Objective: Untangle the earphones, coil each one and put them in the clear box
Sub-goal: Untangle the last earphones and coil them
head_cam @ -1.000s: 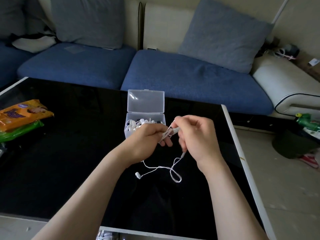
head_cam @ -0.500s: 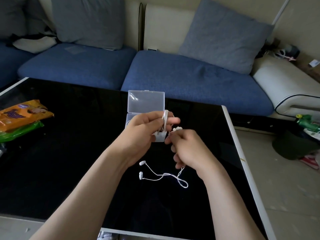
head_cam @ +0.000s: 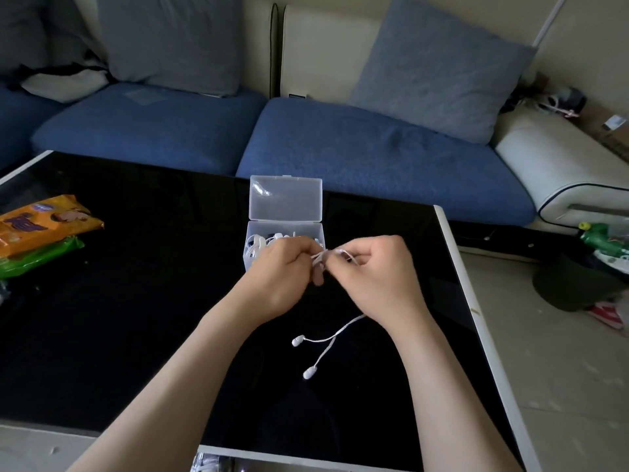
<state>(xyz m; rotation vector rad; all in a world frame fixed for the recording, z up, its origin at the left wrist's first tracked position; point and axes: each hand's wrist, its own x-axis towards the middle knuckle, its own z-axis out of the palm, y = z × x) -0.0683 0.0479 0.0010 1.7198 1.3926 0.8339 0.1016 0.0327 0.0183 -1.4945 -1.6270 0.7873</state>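
Gripping the white earphone cable (head_cam: 335,335) with both hands over the black table (head_cam: 136,301): left hand (head_cam: 282,274) curled round the bunched part, right hand (head_cam: 377,277) pinching a strand beside it. Trailing down under the right wrist to two earbuds (head_cam: 297,341). Just behind the knuckles, lid up, more white earphones inside: the clear box (head_cam: 251,233).

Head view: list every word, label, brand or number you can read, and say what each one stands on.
No text here is legible.
orange packet: purple lettering and a round logo, too blurred to read.
green packet: no legible print.
clear box: no print visible.
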